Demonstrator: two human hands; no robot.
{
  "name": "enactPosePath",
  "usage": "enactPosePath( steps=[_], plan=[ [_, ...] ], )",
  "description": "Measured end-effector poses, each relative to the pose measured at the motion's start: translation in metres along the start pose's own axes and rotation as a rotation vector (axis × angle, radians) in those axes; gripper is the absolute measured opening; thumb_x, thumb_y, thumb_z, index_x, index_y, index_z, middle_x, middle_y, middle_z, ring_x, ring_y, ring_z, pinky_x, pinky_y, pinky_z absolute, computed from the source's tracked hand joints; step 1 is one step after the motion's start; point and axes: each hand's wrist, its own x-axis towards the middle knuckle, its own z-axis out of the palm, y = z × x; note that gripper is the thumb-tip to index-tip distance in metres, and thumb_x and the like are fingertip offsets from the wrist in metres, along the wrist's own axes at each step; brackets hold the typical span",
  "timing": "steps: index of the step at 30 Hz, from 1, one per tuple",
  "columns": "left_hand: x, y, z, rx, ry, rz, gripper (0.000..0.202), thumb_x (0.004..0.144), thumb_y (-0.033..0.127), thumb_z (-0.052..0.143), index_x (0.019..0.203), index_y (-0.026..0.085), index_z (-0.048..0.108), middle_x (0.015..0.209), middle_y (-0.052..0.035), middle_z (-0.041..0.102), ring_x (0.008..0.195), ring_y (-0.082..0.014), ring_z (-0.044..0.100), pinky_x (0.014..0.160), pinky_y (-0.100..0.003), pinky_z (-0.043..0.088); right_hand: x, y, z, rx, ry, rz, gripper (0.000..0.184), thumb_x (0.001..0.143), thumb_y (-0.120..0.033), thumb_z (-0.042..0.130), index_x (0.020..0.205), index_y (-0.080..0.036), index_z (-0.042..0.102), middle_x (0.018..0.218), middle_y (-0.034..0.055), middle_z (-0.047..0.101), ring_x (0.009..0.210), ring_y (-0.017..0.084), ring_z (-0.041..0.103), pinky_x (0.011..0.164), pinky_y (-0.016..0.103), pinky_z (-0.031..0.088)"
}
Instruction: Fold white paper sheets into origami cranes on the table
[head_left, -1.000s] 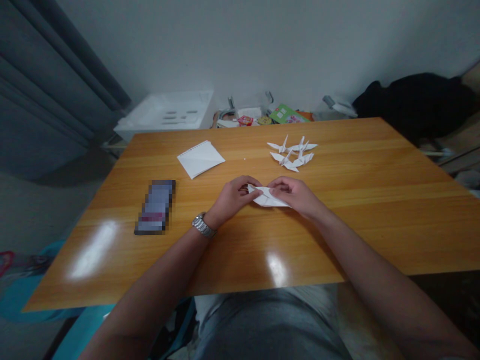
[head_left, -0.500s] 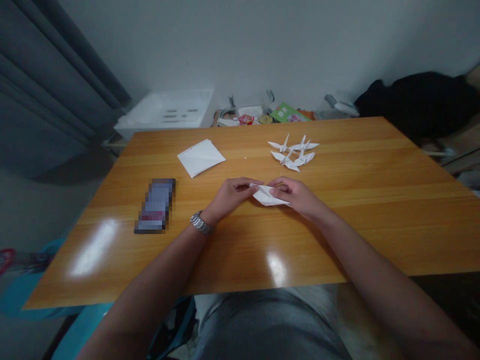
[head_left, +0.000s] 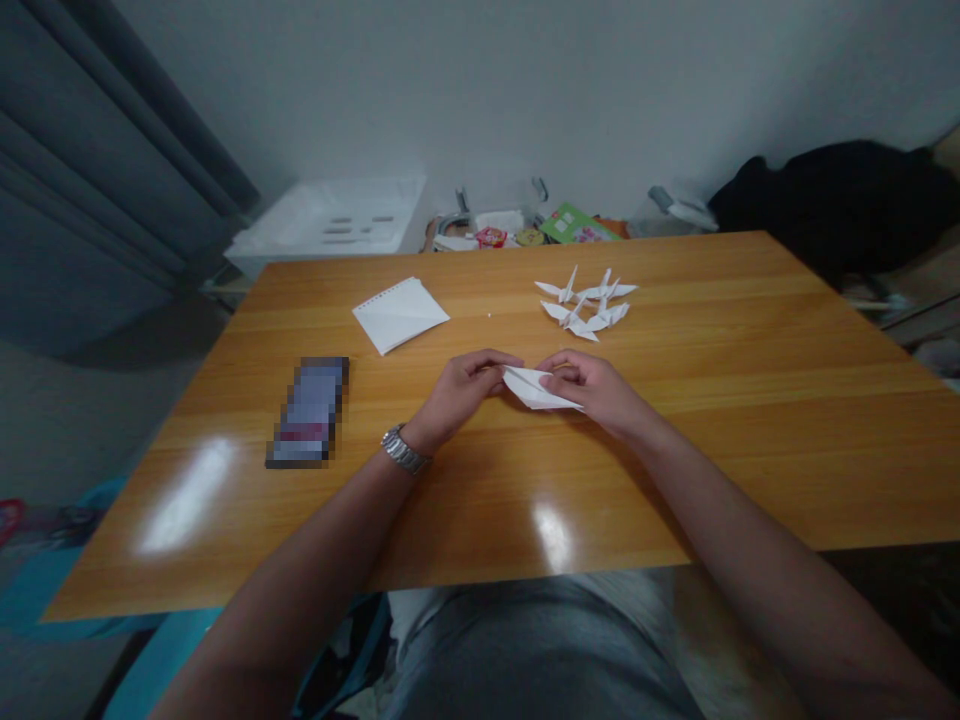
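Note:
A folded piece of white paper [head_left: 534, 390], kite-like with pointed ends, is held low over the wooden table [head_left: 480, 520]. My right hand [head_left: 596, 388] pinches its right part, thumb on top and fingers behind. At the paper's left corner, my left hand [head_left: 466, 388] is closed, thumb and fingertips on the tip; a metal watch [head_left: 405, 450] is on that wrist. Beyond my hands stands a cluster of several white paper cranes [head_left: 577, 318]. The underside of the folded paper is hidden.
White sheets with a perforated edge [head_left: 401, 315] lie at the back left. A phone [head_left: 309, 412], blurred out, is on the left. Behind the table are a white tray [head_left: 300, 225], a green packet [head_left: 574, 224] and a dark cloth heap [head_left: 832, 205].
My left thumb has slid left off the paper's top face to its left corner, so more of the paper shows. My right hand keeps its pinch.

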Motion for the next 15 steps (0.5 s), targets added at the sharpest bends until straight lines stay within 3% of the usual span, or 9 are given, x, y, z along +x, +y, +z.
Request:
enactPosePath(
  steps=[4, 10, 15],
  plan=[
    [-0.002, 0.008, 0.000, 0.155, -0.023, 0.057, 0.023, 0.090, 0.020, 0.057, 0.103, 0.016, 0.076, 0.103, -0.0071, 0.077, 0.094, -0.0169, 0.069, 0.085, -0.029, 0.056, 0.000, 0.001, -0.002, -0.114, 0.026, -0.041, 0.035, 0.081, -0.047, 0.076, 0.100, -0.019, 0.066, 0.084, 0.0037, 0.074, 0.072, 0.019, 0.067, 0.063, 0.029, 0.048],
    [-0.006, 0.012, 0.005, 0.261, -0.045, 0.120, 0.025, 0.092, 0.038, 0.068, 0.105, 0.017, 0.072, 0.103, -0.0072, 0.076, 0.093, -0.0173, 0.070, 0.082, -0.028, 0.056, -0.001, 0.002, -0.001, -0.190, -0.023, -0.122, 0.028, 0.085, -0.042, 0.072, 0.102, -0.019, 0.066, 0.096, 0.0062, 0.073, 0.083, 0.020, 0.069, 0.070, 0.031, 0.052],
    [-0.006, 0.010, 0.006, 0.372, -0.080, 0.145, 0.020, 0.095, 0.033, 0.064, 0.104, 0.018, 0.072, 0.101, -0.0057, 0.076, 0.092, -0.0166, 0.069, 0.081, -0.028, 0.055, -0.002, 0.001, 0.001, -0.223, -0.055, -0.157, 0.028, 0.086, -0.040, 0.071, 0.105, -0.020, 0.067, 0.100, 0.0066, 0.075, 0.087, 0.021, 0.071, 0.074, 0.033, 0.055]
  ],
)
